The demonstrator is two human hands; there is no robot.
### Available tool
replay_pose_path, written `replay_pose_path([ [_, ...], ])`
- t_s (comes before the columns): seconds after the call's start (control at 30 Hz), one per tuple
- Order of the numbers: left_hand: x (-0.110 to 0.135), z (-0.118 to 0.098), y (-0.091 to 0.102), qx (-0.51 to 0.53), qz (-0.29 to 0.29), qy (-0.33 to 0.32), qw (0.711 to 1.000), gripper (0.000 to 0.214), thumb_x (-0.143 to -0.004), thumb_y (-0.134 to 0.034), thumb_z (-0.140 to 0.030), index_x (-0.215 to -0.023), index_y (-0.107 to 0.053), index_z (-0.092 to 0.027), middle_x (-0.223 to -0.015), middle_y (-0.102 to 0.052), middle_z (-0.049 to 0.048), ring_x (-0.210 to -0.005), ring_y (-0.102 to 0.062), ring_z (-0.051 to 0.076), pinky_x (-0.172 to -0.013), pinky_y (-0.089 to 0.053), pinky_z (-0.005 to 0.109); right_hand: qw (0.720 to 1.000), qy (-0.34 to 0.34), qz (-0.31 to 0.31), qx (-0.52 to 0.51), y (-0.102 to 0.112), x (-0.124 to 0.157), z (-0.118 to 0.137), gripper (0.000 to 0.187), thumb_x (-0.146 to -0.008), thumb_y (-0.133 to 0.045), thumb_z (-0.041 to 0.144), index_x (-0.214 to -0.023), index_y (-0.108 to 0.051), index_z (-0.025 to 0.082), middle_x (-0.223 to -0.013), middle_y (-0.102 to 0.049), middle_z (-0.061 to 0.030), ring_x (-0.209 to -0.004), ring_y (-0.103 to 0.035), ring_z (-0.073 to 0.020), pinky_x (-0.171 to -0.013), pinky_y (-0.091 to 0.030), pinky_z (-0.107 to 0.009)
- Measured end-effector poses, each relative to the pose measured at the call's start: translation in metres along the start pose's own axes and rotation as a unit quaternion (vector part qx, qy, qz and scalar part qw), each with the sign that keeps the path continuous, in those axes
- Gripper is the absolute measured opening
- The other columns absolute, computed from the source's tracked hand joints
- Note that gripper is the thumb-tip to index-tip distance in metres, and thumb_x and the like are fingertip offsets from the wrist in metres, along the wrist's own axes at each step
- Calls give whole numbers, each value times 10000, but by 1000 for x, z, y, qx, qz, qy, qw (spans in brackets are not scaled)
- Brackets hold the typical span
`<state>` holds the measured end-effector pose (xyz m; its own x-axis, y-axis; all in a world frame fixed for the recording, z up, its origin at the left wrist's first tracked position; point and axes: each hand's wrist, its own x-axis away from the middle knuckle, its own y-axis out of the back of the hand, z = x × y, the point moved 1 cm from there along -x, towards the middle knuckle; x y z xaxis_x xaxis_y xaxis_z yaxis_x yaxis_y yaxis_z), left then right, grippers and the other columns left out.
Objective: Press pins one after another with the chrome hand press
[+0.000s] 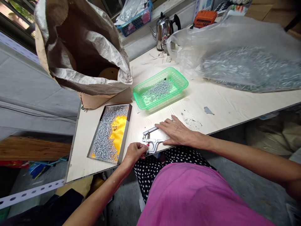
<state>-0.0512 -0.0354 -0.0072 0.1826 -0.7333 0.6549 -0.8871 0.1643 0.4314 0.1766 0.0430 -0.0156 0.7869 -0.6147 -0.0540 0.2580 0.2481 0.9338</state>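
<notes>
A pair of snap-fastener pliers [153, 141] with a coil spring lies at the table's front edge, its handles apart. My right hand [176, 131] grips the handles, fingers over the upper one and thumb by the lower. At the jaw end my left hand [136, 151] is closed in a pinch beside a small red part of the tool; whatever is between the fingertips is too small to make out. To the left lies a shallow box [128, 124] with many small silver metal pieces [103, 135] on a yellow bottom.
Behind the pliers stands a green plastic basket [144, 106] holding more small metal pieces. A large open woven sack [94, 84] is at the back left. A clear bag [249, 67] of metal pieces lies right, near a steel kettle [162, 29] and an orange case [204, 18].
</notes>
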Motion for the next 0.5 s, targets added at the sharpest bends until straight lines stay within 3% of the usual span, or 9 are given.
replay_pose_path([
  [0.33, 1, 0, 1, 5, 7, -7, 1000, 415, -568, -761, -514, -668, -617, -138, -532, -530, -42, -485, -488, 93, -503, -466, 238, 1000, 4, -21, -15, 2, 4, 1, 650, -804, -701, 415, -1327, -464, 111, -1230, -591, -165, -1121, -493, -306, -1038, -255, -520],
  [0.5, 3, 1, 3, -32, 8, -11, 999, 369, -650, -727, -499, -656, -606, -150, -525, -537, -30, -492, -504, 111, -505, -460, 240, 998, 29, -33, -44, -2, 5, 2, 598, -847, -673, 360, -1343, -448, 113, -1201, -609, -158, -1094, -507, -285, -995, -288, -486],
])
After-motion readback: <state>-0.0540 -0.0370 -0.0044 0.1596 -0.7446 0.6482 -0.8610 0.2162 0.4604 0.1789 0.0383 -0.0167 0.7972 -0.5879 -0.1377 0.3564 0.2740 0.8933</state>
